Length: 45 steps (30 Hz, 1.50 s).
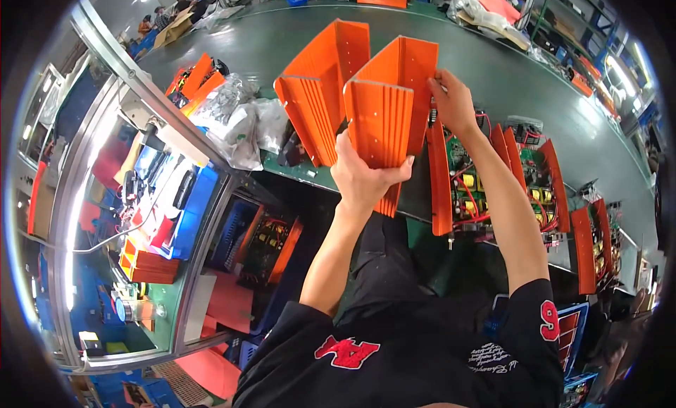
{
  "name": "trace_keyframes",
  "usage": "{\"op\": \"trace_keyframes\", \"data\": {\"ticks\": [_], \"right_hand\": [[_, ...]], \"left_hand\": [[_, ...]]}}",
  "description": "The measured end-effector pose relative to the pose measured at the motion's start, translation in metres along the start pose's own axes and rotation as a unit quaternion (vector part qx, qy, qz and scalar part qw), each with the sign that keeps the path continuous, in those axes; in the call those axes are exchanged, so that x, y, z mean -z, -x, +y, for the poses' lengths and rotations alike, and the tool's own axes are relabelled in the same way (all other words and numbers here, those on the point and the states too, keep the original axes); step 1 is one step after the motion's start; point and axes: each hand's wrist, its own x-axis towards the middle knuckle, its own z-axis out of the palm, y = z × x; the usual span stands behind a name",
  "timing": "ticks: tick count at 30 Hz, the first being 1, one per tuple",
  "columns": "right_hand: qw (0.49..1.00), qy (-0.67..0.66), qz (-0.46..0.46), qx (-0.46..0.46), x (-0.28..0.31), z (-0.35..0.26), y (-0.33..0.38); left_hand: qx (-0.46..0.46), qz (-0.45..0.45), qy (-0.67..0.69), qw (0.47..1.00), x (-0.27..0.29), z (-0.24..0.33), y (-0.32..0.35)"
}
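Observation:
In front of me an orange ribbed metal housing (380, 119), bent like a channel, is held upright and slightly tilted. My left hand (362, 172) grips its lower part, the thumb across the ribbed face and the fingers partly hidden behind its left side. The fingers of my right hand (454, 101) are closed on the right-hand wall near its upper edge. Close on the left is a second orange housing (310, 105) of the same shape; whether it touches the first I cannot tell. Just right of them lies a circuit board assembly (468, 186) with red wires between orange side plates.
More board assemblies (539, 175) lie on the green bench (246, 41) at right. Clear plastic bags (239, 119) are heaped at left, beside a metal-framed shelf (211, 204) with a blue bin (193, 218). A crate with another board (271, 242) sits below the bench edge.

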Motion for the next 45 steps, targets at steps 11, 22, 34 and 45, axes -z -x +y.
{"op": "trace_keyframes", "data": {"ticks": [11, 22, 34, 45], "right_hand": [[0.947, 0.209, 0.005, 0.243, 0.057, -0.077, -0.006], [0.75, 0.34, -0.495, 0.279, 0.036, -0.166, -0.037], [0.822, 0.523, -0.218, 0.063, 0.16, -0.302, -0.038], [0.956, 0.052, -0.229, -0.174, 0.126, -0.14, -0.105]], "left_hand": [[-0.016, -0.066, -0.08, 0.994, 0.021, 0.011, 0.022], [-0.046, -0.057, 0.041, 0.996, 0.035, -0.003, 0.003], [-0.029, 0.064, -0.07, 0.995, 0.074, -0.025, -0.089], [-0.1, -0.004, -0.002, 0.995, 0.022, -0.049, -0.104]]}}
